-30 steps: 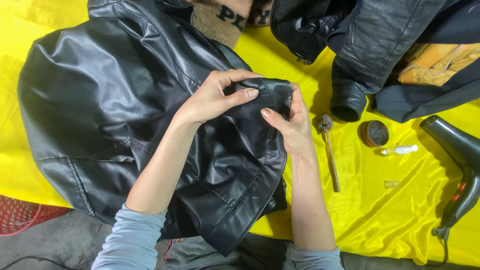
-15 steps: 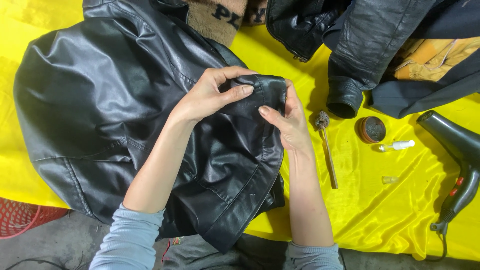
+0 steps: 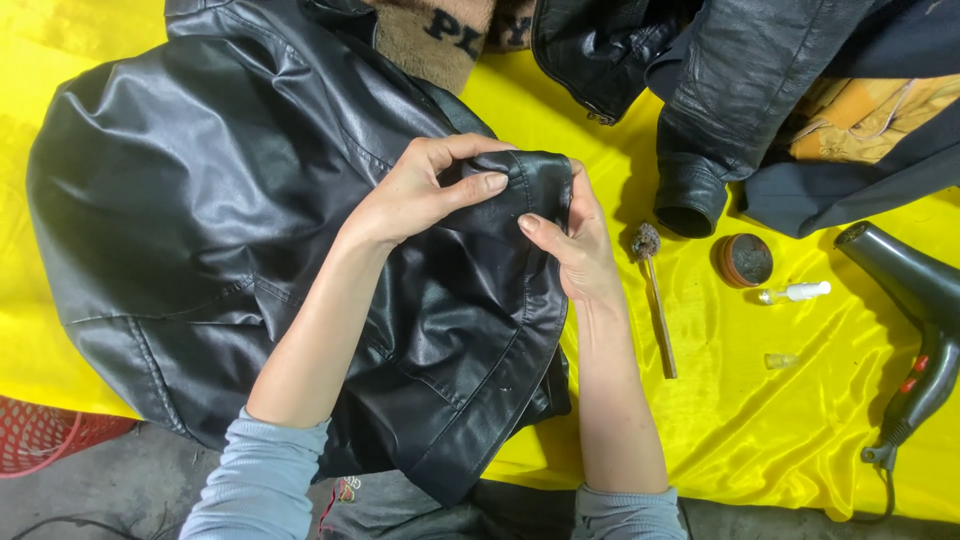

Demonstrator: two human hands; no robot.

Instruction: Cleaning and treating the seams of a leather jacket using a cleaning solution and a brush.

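On the yellow bench (image 3: 770,440), a black jacket (image 3: 200,200) covers the left half, its folded edge pinched by the left hand (image 3: 415,195) and right hand (image 3: 570,245), fingers seemingly closed on it, beside a brush (image 3: 655,300).

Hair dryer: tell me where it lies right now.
In the head view the hair dryer lies at the far right on the yellow cloth, right of the small dropper bottle and the round tin.

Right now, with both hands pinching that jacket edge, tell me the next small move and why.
Probably smooth the folded edge flat. The left hand and right hand both pinch a bunched corner of the black leather jacket, while the dauber brush and small round tin lie untouched beside it.
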